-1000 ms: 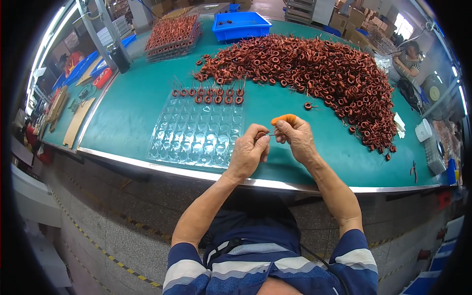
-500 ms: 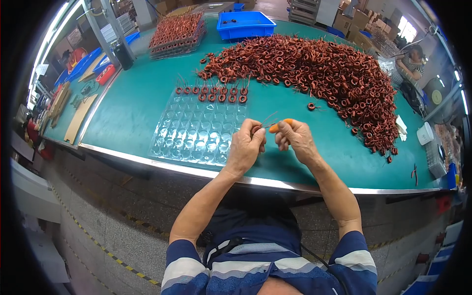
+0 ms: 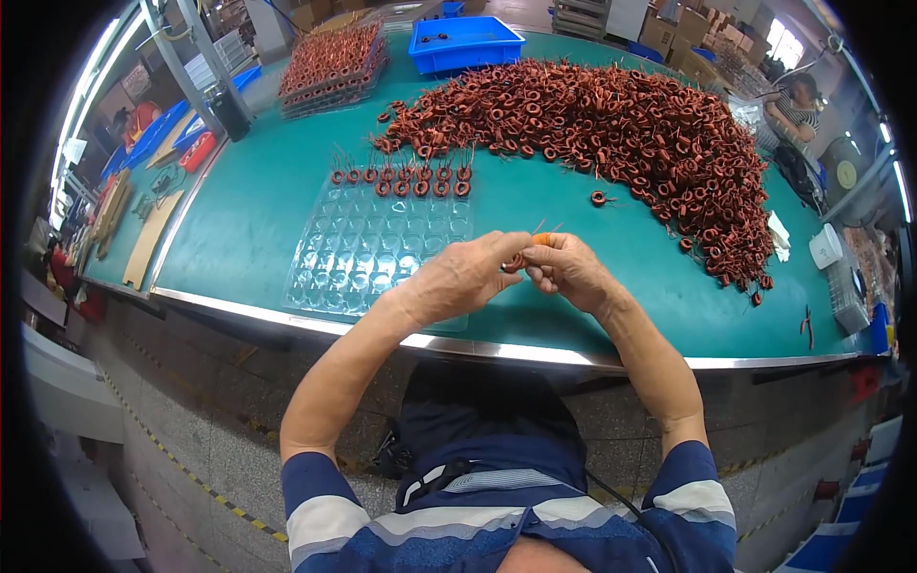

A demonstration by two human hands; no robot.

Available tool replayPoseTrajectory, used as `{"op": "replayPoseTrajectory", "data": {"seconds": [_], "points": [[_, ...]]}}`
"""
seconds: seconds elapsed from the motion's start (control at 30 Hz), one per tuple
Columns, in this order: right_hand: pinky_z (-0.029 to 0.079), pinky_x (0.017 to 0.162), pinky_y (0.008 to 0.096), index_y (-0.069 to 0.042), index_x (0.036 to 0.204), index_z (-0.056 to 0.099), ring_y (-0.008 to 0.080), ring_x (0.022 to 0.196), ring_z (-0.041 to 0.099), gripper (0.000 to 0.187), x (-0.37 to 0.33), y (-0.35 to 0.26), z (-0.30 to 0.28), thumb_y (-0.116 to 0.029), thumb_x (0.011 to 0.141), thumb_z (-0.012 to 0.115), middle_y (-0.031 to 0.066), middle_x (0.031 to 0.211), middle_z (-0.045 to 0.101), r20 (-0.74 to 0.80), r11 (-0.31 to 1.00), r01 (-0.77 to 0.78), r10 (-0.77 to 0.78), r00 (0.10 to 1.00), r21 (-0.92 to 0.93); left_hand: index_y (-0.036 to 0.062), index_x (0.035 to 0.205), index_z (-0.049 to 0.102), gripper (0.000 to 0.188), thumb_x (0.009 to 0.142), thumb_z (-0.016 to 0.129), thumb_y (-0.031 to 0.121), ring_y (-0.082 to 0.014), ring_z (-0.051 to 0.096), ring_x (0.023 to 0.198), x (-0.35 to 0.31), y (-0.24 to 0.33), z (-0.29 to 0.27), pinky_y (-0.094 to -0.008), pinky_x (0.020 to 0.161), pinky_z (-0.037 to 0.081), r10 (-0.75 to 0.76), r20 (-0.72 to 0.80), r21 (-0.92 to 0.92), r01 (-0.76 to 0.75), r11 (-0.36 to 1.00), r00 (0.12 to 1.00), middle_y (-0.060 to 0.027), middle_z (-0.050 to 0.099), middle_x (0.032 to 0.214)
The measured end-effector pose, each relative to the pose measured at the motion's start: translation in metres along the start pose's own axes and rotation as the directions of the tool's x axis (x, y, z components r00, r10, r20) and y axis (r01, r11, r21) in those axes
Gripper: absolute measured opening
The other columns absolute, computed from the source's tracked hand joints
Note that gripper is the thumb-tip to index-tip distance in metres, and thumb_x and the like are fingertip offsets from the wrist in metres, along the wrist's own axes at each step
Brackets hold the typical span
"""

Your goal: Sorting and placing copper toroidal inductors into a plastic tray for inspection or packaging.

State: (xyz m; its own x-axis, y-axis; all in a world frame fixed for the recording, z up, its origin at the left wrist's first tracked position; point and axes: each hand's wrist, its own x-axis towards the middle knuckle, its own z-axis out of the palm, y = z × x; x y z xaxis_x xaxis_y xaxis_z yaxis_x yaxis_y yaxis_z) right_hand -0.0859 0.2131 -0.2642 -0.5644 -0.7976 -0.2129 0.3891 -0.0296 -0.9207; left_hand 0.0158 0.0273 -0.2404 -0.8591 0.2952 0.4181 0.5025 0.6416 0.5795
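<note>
A small copper-wound ring coil (image 3: 516,262) is held between my two hands above the front of the green table. My left hand (image 3: 457,275) closes its fingers around the coil and hides part of it. Pinched against the coil and its thin wire leads is my right hand (image 3: 575,269); an orange cover (image 3: 541,239) sits on one of its fingers. To the left of my hands lies a clear plastic tray (image 3: 320,272) with round pockets. Coils (image 3: 421,188) with leads pointing up fill its far rows. A single loose coil (image 3: 599,199) rests beyond my right hand.
A large heap of coils (image 3: 611,124) curves over the far and right side. Stacked filled trays (image 3: 334,72) and a blue bin (image 3: 466,48) stand at the back. Pliers (image 3: 807,328) and a white tub (image 3: 825,247) are at the right. Another person (image 3: 795,110) sits far right.
My left hand has moved right and turned, its back now facing up, bringing the coil against my right fingers. The right hand has stayed nearly in place. The view has shifted slightly.
</note>
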Motion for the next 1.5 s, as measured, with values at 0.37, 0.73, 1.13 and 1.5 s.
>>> {"op": "replayPoseTrajectory", "data": {"seconds": [0.37, 0.73, 1.13, 1.5], "points": [[0.039, 0.045, 0.0195, -0.002, 0.084, 0.063, 0.0060, 0.051, 0.049, 0.022, 0.002, 0.005, 0.000, -0.023, 0.088, 0.068, 0.0002, 0.064, 0.057, -0.015, 0.996, 0.018, -0.020, 1.000, -0.091, 0.0034, 0.101, 0.048, 0.033, 0.083, 0.071, 0.018, -0.0311, 0.061, 0.073, -0.010, -0.007, 0.009, -0.0389, 0.064, 0.051, -0.050, 0.067, 0.175, 0.038, 0.984, 0.996, -0.0112, 0.058, 0.080], [0.036, 0.045, 0.0216, 0.001, 0.083, 0.064, 0.0063, 0.052, 0.049, 0.022, -0.009, 0.001, 0.012, -0.020, 0.088, 0.067, 0.0000, 0.058, 0.055, -0.201, 0.811, 0.358, -0.490, 0.848, -0.463, -0.0011, 0.102, 0.046, 0.026, 0.093, 0.062, 0.016, -0.0124, 0.060, 0.066, -0.004, -0.005, 0.043, -0.0255, 0.057, 0.050, -0.367, -0.137, -0.774, 0.132, 0.620, 0.920, -0.0061, 0.059, 0.076], [0.045, 0.072, 0.0239, -0.002, 0.122, 0.058, 0.0097, 0.085, 0.057, 0.050, 0.000, 0.006, 0.010, -0.036, 0.086, 0.071, 0.0036, 0.095, 0.063, -0.038, 0.888, 0.399, -0.417, 0.908, -0.229, -0.0028, 0.132, 0.037, 0.041, 0.100, 0.047, 0.021, -0.0130, 0.055, 0.070, -0.004, 0.000, 0.042, -0.0270, 0.067, 0.048, -0.355, -0.091, -0.785, 0.152, 0.601, 0.931, -0.0058, 0.055, 0.079], [0.048, 0.077, 0.0259, -0.001, 0.106, 0.066, 0.0105, 0.090, 0.060, 0.028, -0.003, 0.010, 0.009, -0.025, 0.091, 0.066, 0.0070, 0.102, 0.068, -0.144, 0.820, 0.467, -0.533, 0.834, -0.332, -0.0005, 0.109, 0.057, 0.025, 0.100, 0.045, 0.019, -0.0115, 0.052, 0.061, 0.008, 0.012, 0.060, -0.0256, 0.058, 0.045, -0.485, -0.185, -0.836, 0.123, 0.535, 0.855, -0.0030, 0.053, 0.072]]}}
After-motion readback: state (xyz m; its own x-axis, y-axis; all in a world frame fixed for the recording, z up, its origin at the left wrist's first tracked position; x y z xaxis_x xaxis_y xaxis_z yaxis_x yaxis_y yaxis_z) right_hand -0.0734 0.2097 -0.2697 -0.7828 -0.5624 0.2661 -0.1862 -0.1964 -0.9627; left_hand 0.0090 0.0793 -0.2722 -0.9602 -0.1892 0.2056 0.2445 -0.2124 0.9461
